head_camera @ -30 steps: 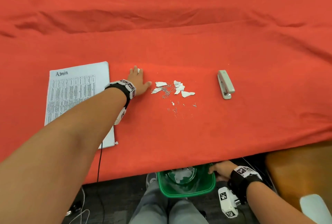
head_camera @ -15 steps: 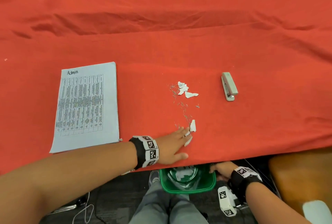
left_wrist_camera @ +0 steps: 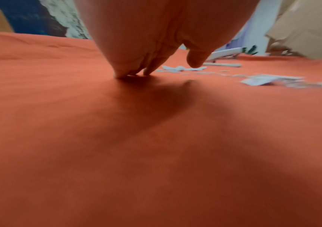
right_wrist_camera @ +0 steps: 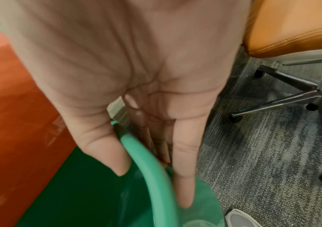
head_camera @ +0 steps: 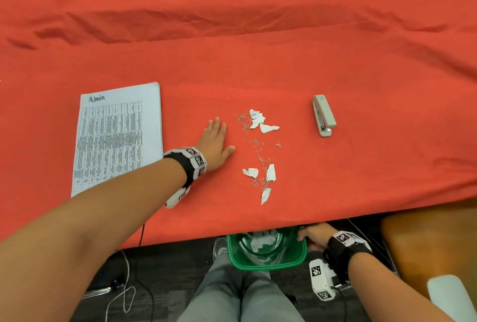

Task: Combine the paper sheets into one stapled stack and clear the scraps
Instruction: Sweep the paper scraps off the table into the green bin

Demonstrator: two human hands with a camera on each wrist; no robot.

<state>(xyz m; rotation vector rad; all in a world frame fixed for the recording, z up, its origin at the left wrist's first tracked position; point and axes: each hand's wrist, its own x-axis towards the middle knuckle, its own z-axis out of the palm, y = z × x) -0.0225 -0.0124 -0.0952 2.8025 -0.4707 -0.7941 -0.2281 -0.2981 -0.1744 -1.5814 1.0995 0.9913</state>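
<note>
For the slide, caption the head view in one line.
Left hand flat beside torn paper scraps and loose staples; right hand holds a green bin below the table edge.

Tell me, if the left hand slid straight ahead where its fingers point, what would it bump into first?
Probably nothing: the left hand points up the bare red cloth. The scraps lie off to its right.

Handwritten heading "Admin" was legible at the top left of the paper stack point(head_camera: 117, 138); the printed table beneath it was too small to read. One paper scrap point(head_camera: 256, 117) carried printed lines, illegible. Wristbands point(head_camera: 194, 160) bore black-and-white square marker codes, with no readable characters.
</note>
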